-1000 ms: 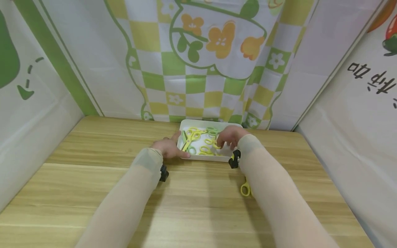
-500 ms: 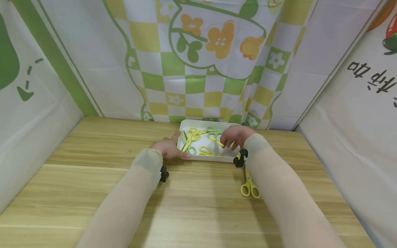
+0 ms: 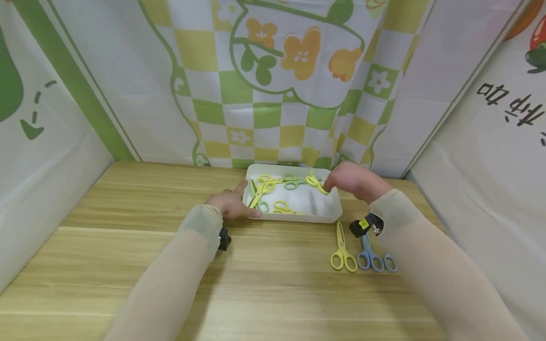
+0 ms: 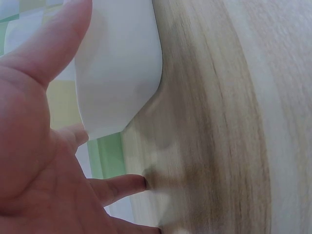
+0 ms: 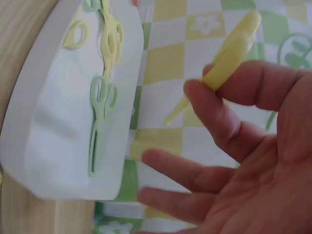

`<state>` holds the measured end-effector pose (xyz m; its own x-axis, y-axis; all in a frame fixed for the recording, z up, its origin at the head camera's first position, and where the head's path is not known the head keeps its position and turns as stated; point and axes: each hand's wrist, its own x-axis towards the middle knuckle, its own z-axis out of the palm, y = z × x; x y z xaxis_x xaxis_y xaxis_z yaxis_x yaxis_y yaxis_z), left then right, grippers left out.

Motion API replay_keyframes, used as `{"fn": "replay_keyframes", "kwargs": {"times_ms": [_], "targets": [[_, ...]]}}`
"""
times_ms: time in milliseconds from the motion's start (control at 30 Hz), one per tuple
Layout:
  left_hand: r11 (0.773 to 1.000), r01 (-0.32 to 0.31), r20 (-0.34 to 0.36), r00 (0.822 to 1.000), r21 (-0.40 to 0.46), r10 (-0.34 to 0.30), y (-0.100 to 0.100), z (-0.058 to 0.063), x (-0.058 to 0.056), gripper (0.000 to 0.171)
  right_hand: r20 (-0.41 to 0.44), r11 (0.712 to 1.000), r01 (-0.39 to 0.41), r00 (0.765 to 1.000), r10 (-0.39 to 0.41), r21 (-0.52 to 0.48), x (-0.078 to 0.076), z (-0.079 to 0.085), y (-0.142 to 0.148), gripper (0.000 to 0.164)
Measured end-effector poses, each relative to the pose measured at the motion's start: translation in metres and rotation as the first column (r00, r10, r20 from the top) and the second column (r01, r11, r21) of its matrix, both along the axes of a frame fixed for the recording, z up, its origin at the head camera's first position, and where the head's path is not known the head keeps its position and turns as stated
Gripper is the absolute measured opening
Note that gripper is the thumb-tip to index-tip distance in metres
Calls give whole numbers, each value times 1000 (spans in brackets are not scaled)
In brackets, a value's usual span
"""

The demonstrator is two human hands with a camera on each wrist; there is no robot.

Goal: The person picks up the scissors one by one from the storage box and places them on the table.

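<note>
Wooden table [image 3: 264, 293], sleeve [image 3: 431, 263] partly hiding blue scissors [image 3: 369, 251], left hand [image 3: 229, 202] spread against tray [image 3: 304, 218], right hand [image 3: 357, 181] pinching yellow scissors [image 5: 231, 59]

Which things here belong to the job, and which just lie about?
Likely the job:
held yellow scissors, in the right fingers
white tray; green scissors, other yellow scissors inside it
blue scissors, nearer yellow scissors outside it

Likely just surroundings:
wooden table, checked curtain, printed walls
</note>
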<state>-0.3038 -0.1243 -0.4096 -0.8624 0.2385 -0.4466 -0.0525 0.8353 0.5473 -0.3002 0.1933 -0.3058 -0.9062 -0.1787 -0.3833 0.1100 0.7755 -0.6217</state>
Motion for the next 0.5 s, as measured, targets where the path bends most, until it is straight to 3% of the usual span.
{"fn": "replay_keyframes", "kwargs": {"times_ms": [67,100,167,233,500], "targets": [[1000,2,1,1000,3,-2,0,2,1,122,-102,998,-45,994,49,45,10,2,3,14],[1000,8,-2,1000,4,-8,0,3,1,123,-147,996,-65,986,74,65,14,2,4,9],[1000,3,-5,1000,5,-3,0,4,2,122,-225,988,-99,967,123,115,23,0,6,28],[1000,1,-12,1000,4,-1,-1,4,1,122,-267,984,-111,953,145,140,30,-4,8,36],[1000,6,-7,1000,-22,-6,-1,-2,-2,123,-394,973,-166,893,218,163,59,-30,16,26]]}}
